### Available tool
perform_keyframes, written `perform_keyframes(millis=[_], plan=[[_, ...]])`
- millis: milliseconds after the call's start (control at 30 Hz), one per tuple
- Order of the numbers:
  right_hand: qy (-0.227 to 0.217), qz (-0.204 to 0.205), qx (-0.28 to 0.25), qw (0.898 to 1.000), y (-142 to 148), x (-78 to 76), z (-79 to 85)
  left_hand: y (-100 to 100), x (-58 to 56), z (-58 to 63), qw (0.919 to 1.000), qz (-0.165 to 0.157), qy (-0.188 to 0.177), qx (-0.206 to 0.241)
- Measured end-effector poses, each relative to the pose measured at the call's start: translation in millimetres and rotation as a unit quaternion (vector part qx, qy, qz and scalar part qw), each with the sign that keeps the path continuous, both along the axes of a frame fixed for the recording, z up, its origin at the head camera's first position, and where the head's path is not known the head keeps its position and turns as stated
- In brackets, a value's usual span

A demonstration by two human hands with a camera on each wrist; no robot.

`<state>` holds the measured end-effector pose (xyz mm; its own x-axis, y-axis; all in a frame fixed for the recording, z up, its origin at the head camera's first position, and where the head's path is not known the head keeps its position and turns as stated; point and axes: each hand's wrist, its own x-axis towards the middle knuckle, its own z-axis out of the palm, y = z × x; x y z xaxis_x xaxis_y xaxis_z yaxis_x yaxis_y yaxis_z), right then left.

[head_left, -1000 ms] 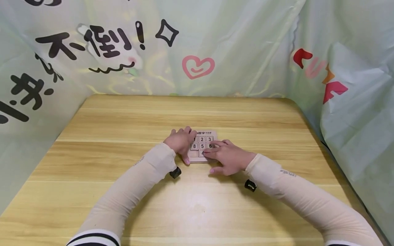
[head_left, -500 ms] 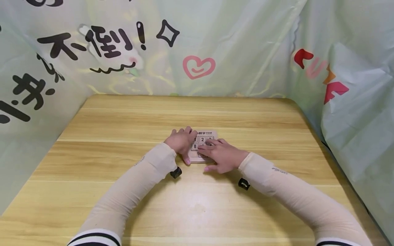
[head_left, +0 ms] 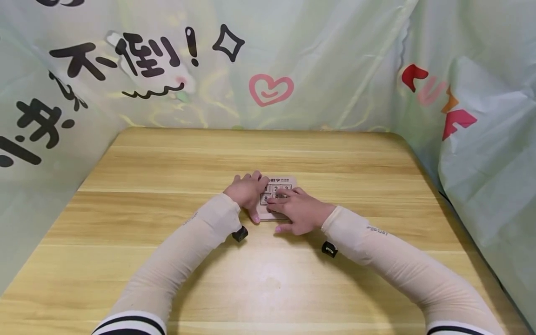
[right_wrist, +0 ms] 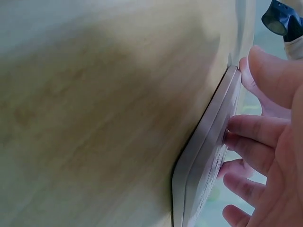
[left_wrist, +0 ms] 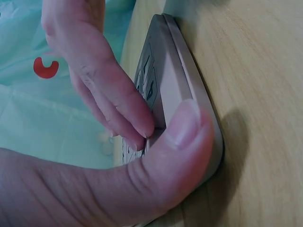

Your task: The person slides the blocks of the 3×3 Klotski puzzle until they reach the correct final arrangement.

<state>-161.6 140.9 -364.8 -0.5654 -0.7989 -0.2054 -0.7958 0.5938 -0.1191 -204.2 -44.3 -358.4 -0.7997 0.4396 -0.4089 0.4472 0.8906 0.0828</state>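
A pale number sliding puzzle (head_left: 287, 180) lies flat on the table, with tiles 1, 2, 3 and 8 readable and the lower ones mostly covered. My left hand (head_left: 248, 191) holds its left side, fingers over the far left part and thumb at the near left corner. In the left wrist view that thumb (left_wrist: 182, 135) presses on the corner of the frame. From the right, my right hand (head_left: 302, 211) reaches over the board, its extended fingertips touching the lower tiles. The right wrist view has those fingers (right_wrist: 258, 130) on the puzzle's face, thumb off the board.
The wood-grain table (head_left: 167, 158) surrounds the puzzle. A pale green printed curtain (head_left: 326, 70) hangs behind and along both sides. A black wrist camera (head_left: 239, 234) sits under the left wrist, another wrist camera (head_left: 329, 249) under the right.
My right hand has moved left across the puzzle, from the right column to over the middle and lower tiles, now hiding tile 4. My left hand stays in place.
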Motion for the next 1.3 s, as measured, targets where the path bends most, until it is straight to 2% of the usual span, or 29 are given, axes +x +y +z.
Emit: perform_keyframes(millis=[433, 833, 1133, 1300], plan=[[0.004, -0.016, -0.020, 1.000, -2, -1.0, -3.0, -1, 0.2, -0.1, 1.0000, -0.003, -0.004, 0.006], [-0.006, 0.012, -0.011, 1.000, 2, 11.3, 2.0, -2, -1.3, -0.9, 0.9999, 0.001, -0.002, 0.015], [0.029, -0.034, -0.001, 0.999, 14, 2.7, -0.5, -2, -1.4, -0.3, 1.0000, -0.002, -0.002, 0.007], [0.025, -0.036, 0.003, 0.999, 13, 0.5, -0.2, -1, -1.2, -0.3, 1.0000, 0.002, -0.007, 0.006]])
